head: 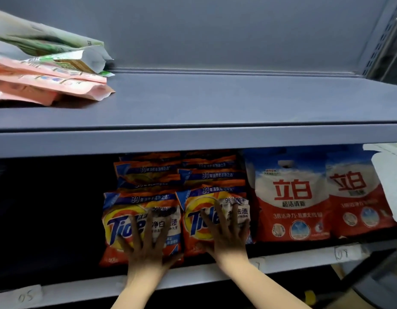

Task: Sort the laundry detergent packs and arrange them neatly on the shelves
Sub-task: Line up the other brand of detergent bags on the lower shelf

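Lower shelf: my left hand lay flat, fingers spread, pressing the left front Tide pack; my right hand pressed the right front Tide pack likewise; neither grip closed on anything; further Tide packs stood behind; two Liby bags stood just beside, rightward; pink and green pouches lay stacked on the upper shelf.

Orange Tide packs; grey shelf.

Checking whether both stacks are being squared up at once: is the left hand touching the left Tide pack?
Touching. The head view shows the left hand laid flat, fingers spread, on the front of the left Tide pack.
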Tool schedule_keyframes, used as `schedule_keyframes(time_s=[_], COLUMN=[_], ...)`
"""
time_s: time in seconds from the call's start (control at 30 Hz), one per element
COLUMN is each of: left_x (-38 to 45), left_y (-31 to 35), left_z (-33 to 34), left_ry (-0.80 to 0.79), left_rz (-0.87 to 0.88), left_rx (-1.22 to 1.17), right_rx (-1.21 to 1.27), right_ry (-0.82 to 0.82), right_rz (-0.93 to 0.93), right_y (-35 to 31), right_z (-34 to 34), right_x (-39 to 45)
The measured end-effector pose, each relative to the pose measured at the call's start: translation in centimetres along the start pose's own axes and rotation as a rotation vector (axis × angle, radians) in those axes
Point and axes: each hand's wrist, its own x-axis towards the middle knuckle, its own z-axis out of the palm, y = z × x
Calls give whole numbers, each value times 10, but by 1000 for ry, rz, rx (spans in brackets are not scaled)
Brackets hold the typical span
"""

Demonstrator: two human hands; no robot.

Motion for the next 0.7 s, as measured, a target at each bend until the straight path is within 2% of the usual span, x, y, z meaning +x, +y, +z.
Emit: schedule_keyframes(time_s=[0.33,0.43,0.57,0.7], left_x=[-6,-9,-9,-14], left_y=[6,3,0,9], left_z=[-29,-42,-54,-85], left_ry=[-97,-126,-163,8], left_rz=[-6,-8,-107,-211], left_rx=[-54,-66,-66,-124], right_rx=[84,117,167,243], right_ry=[-132,-123,-100,-138], right_rz=[-17,-31,-33,-40], right_y=[2,3,1,-3], right_z=[-6,-17,-36,-67], right_x=[4,-3,-11,-17])
